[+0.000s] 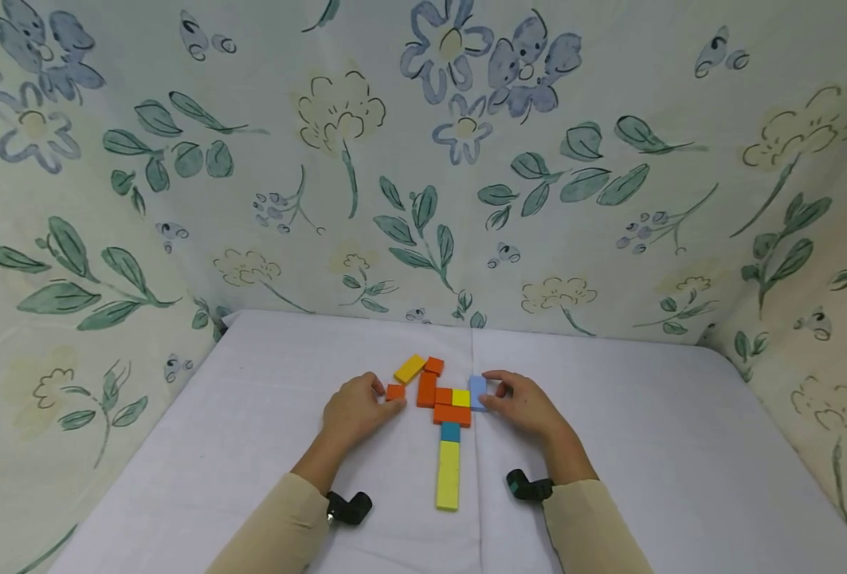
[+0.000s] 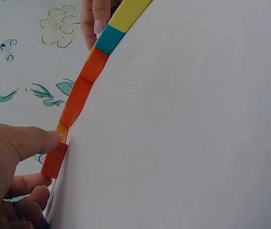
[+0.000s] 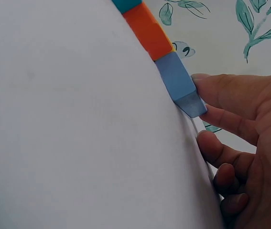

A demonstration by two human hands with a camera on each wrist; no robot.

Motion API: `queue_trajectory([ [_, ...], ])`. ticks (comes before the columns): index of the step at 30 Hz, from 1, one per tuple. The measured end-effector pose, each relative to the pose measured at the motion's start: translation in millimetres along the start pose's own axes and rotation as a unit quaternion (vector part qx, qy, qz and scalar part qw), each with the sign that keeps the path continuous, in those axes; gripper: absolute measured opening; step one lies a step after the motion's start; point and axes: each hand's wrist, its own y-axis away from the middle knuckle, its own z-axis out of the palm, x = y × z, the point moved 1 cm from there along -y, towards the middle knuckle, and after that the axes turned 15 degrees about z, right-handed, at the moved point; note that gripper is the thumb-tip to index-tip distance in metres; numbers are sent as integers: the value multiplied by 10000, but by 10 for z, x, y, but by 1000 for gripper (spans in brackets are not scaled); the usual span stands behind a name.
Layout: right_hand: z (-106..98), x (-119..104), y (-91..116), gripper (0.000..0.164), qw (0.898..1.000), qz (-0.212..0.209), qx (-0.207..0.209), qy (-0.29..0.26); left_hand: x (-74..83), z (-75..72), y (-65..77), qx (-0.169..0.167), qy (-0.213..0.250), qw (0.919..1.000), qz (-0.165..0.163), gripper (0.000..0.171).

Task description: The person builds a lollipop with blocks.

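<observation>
My left hand (image 1: 356, 410) pinches a small red-orange block (image 1: 395, 392) between thumb and fingers, left of a block arrangement on the white cloth. In the left wrist view that block (image 2: 55, 161) stands at the thumb tip. My right hand (image 1: 527, 402) pinches a light blue block (image 1: 478, 393) at its right side; the block (image 3: 177, 76) lies beside an orange one in the right wrist view. Between the hands are an upright orange block (image 1: 426, 390), a small orange block (image 1: 443, 395), a yellow square (image 1: 460, 398) and a wide orange block (image 1: 452, 414).
Below these, a teal block (image 1: 450, 432) joins a long yellow-green strip (image 1: 448, 476) running toward me. At the top lie a tilted amber block (image 1: 410, 369) and a small orange block (image 1: 433, 365). A flowered cloth (image 1: 423, 175) hangs behind the white-covered table (image 1: 265, 359).
</observation>
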Motion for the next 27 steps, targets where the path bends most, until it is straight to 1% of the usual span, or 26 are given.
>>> queue_trajectory([
  [2,1,-2,0,50,10000,-13,-26,-15,4,-5,5,9,-8,10000,-8,41],
  [5,3,-4,-5,50,10000,-10,-17,-6,-1,-19,10,24,64,10000,69,36],
  [9,9,6,-25,50,10000,-4,-10,18,-18,-33,9,-23,184,9997,146,38],
  [14,15,30,-44,50,10000,59,-10,-10,-36,-25,-1,-72,255,9995,158,37],
  [16,17,36,-45,50,10000,69,-4,-22,-34,-25,-1,-36,325,9993,159,36],
  [19,18,38,-41,50,10000,73,-9,-46,-27,-25,-1,102,459,9988,127,35],
  [24,15,26,-33,51,9999,66,-30,-72,31,-25,-20,346,793,9958,298,36],
  [27,14,21,-33,51,9999,43,-53,-83,104,-28,-53,295,903,9940,539,36],
])
